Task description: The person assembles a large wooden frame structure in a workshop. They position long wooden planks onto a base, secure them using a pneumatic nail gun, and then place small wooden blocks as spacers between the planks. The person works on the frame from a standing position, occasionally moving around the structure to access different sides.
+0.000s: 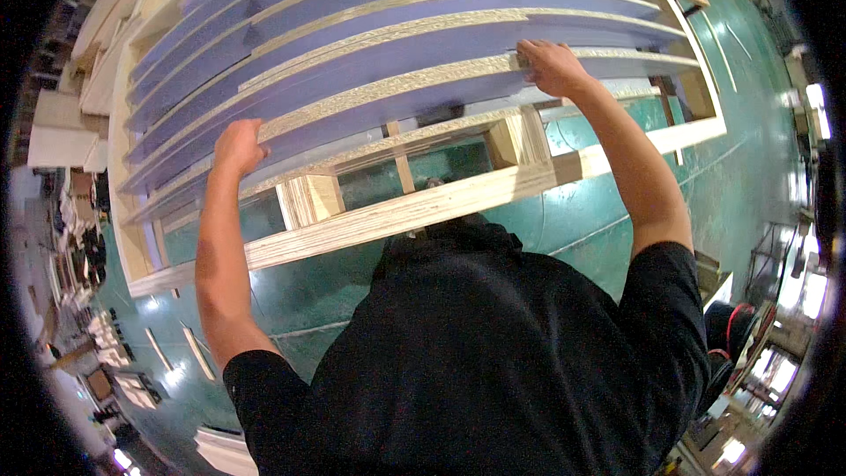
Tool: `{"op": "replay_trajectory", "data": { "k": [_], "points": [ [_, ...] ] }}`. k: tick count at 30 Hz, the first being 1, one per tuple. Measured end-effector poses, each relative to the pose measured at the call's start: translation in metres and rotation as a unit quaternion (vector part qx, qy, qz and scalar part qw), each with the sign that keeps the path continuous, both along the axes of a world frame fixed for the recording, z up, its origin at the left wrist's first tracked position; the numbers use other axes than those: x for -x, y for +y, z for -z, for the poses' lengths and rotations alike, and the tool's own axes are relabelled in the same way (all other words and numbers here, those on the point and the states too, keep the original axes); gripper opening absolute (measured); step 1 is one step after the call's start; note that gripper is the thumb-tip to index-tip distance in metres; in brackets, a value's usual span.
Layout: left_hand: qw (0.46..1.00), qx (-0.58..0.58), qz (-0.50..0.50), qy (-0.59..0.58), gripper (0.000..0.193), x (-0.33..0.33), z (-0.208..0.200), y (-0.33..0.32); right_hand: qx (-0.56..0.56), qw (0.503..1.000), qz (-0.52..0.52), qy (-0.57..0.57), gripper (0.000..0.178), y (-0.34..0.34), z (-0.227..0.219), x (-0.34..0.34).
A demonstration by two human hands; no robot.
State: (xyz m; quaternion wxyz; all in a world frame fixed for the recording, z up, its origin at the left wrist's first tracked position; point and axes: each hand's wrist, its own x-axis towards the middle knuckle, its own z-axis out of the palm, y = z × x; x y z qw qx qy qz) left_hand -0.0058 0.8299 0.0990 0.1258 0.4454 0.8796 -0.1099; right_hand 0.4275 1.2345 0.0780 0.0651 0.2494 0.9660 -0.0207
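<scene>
A long particle board (392,90) with a speckled tan edge and a bluish-purple face stands on edge in front of me. My left hand (240,148) is closed around its left part, thumb and fingers at the upper edge. Farther right, my right hand (553,69) hooks its fingers over the same board's edge, palm down. Beyond it, several similar boards (388,4) stand in rows inside a big pale wooden frame (397,219). The fingertips behind the board are partly hidden.
The frame's front beam crosses between my body and the board, with short wooden blocks (310,200) behind it. Stacked pale panels (66,132) lie at the left. Loose strips (198,351) rest on the green floor (573,225). A black object with a red band (736,326) is at the right.
</scene>
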Motion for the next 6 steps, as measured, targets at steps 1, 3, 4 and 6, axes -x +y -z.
{"op": "replay_trajectory", "data": {
  "k": [1,3,4,6],
  "points": [
    [1.000,0.016,0.000,-0.003,0.065,-0.004,0.000,0.002,0.000,1.000,0.003,-0.017,0.055,-0.001,-0.005,-0.001],
    [0.999,0.037,-0.001,0.002,0.067,-0.005,-0.011,0.011,0.012,1.000,0.016,-0.024,0.055,0.008,-0.010,-0.003],
    [0.999,0.044,-0.003,0.010,0.068,-0.007,-0.013,0.014,0.017,0.999,0.022,-0.030,0.055,0.008,-0.011,-0.004],
    [0.998,0.056,-0.013,0.024,0.070,-0.009,-0.013,0.018,-0.023,0.996,0.050,-0.065,0.065,-0.002,-0.023,0.004]
  ]
}}
